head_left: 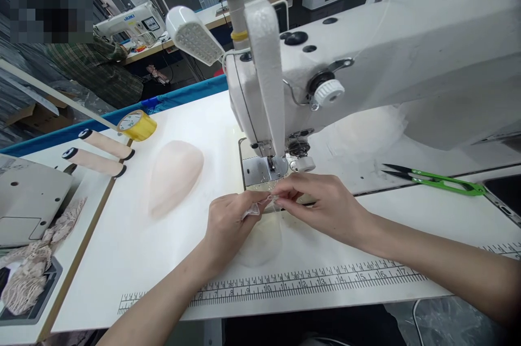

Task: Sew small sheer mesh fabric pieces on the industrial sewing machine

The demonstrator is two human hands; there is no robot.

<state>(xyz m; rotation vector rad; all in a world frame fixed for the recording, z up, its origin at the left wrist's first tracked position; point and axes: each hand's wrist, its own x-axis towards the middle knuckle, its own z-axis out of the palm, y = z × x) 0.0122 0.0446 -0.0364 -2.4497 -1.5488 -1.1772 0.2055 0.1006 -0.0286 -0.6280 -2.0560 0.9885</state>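
Just in front of the needle plate of the white sewing machine (271, 80), both hands meet with fingertips almost touching. My left hand (234, 218) is closed on a thin, sheer piece of fabric (253, 209), a crumpled bit showing by its thumb. Thumb and forefinger of my right hand (321, 202) pinch the upper edge of the same piece. Its see-through lower part seems to hang over the table below the hands. The presser foot (272, 164) stands behind the fingers. A pale pink cup-shaped fabric piece (177, 178) lies to the left.
Green-handled snips (439, 179) and a phone (504, 194) lie at the right. Two thread cones (97, 161) and a yellow tape roll (137, 125) are at the left. A printed ruler (309, 283) runs along the front edge. Another person (95, 66) sits beyond.
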